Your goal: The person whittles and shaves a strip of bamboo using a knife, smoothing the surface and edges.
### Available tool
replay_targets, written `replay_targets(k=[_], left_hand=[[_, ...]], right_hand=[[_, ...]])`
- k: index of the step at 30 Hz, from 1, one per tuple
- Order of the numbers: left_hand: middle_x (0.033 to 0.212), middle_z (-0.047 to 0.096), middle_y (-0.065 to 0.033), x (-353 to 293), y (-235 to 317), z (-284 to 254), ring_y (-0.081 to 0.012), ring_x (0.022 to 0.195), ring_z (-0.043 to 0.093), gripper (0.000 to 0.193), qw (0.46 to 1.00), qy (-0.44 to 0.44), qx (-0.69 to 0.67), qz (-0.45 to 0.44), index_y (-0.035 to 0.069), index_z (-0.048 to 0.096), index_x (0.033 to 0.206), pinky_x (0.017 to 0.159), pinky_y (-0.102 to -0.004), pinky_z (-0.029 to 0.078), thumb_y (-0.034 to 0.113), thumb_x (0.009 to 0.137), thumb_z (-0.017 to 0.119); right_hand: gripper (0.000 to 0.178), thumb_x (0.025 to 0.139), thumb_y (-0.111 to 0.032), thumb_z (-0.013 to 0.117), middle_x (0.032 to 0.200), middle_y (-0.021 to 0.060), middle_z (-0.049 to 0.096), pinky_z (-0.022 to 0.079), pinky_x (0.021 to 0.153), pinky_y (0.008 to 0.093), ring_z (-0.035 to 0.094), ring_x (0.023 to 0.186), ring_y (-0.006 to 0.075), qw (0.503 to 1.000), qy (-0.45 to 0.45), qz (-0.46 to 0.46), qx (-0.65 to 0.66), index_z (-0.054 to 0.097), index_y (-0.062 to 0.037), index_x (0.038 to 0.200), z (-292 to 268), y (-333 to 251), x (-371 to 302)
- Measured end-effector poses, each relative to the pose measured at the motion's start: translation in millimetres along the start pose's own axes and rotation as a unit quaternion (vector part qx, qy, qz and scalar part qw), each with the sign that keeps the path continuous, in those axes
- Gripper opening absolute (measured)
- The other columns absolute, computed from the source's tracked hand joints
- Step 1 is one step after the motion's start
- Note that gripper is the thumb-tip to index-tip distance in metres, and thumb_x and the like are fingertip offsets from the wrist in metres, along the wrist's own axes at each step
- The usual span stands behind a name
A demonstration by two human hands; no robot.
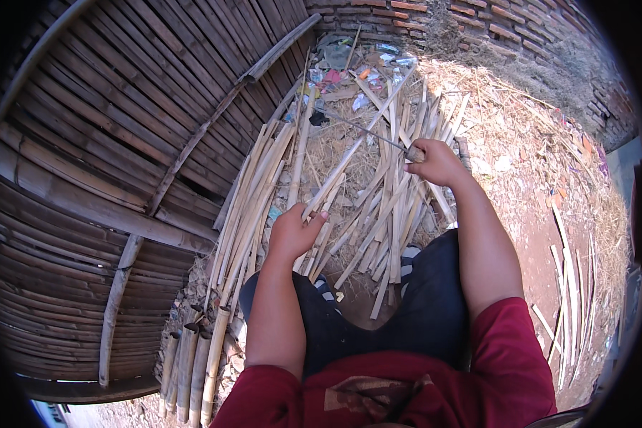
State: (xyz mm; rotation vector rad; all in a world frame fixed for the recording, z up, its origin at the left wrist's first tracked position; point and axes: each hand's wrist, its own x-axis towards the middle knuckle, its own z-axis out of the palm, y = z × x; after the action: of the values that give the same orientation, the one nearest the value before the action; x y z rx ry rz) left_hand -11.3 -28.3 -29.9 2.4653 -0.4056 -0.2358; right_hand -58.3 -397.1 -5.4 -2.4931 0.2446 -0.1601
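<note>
My left hand (296, 232) is closed around the near end of a long pale bamboo strip (360, 139), which slants away from me to the far right. In my right hand (436, 164) is a knife (376, 135), gripped by its short wooden handle. Its thin dark blade points to the far left and crosses the strip; whether the two touch I cannot tell. Beneath both hands, many split bamboo strips (389, 235) lie in a loose, crisscross heap between my feet and beyond. Another bundle of long strips (253, 185) lies just left of my left hand.
A slatted bamboo wall (85, 135) rises close on my left, with whole bamboo poles (185, 371) at its foot. A brick wall (506, 28) stands at the back. Litter (332, 78) lies in the far corner. More strips (567, 307) rest on the dirt at right.
</note>
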Motion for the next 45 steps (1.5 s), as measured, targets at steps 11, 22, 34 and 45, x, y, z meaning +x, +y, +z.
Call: replay_targets(k=[11,22,34,45], left_hand=[[0.087,0.075,-0.0213,0.1,0.8,4.5,-0.0391,0.088,0.076,0.059,0.999,-0.047,0.005,0.022,0.002,0.072,0.115,0.081,-0.0484,0.057,0.055,0.091,0.076],[0.092,0.076,-0.0222,-5.0,13.2,-1.1,-0.0385,0.090,0.076,0.059,0.997,-0.074,0.009,0.004,0.002,0.072,0.118,0.082,-0.0469,0.057,0.055,0.091,0.077],[0.091,0.075,-0.0220,-2.3,6.6,2.4,-0.0385,0.089,0.075,0.058,0.996,-0.086,0.022,0.017,0.004,0.072,0.117,0.081,-0.0479,0.057,0.055,0.091,0.076],[0.088,0.074,-0.0211,-4.9,10.1,1.0,-0.0381,0.087,0.075,0.057,0.994,-0.107,0.019,0.011,0.005,0.072,0.117,0.079,-0.0470,0.056,0.056,0.091,0.075]], right_hand=[[0.060,0.079,-0.033,0.088,0.116,0.0277,0.073,0.054,0.098,0.0458,0.070,0.112,0.0423,1.000,-0.024,-0.014,-0.001,0.071,0.0025,0.124,4.2,-5.8,-1.9],[0.061,0.078,-0.033,0.089,0.115,0.0279,0.073,0.054,0.098,0.0467,0.070,0.112,0.0435,0.999,-0.032,-0.020,-0.020,0.071,0.0024,0.124,7.8,-7.6,-2.2],[0.060,0.078,-0.031,0.089,0.114,0.0268,0.074,0.055,0.097,0.0460,0.071,0.110,0.0423,0.998,-0.040,-0.048,-0.013,0.071,0.0003,0.126,13.5,-1.7,1.8],[0.059,0.079,-0.031,0.088,0.120,0.0251,0.074,0.054,0.100,0.0459,0.070,0.115,0.0414,0.996,-0.077,-0.024,-0.032,0.071,0.0003,0.127,12.2,-17.0,-1.5]])
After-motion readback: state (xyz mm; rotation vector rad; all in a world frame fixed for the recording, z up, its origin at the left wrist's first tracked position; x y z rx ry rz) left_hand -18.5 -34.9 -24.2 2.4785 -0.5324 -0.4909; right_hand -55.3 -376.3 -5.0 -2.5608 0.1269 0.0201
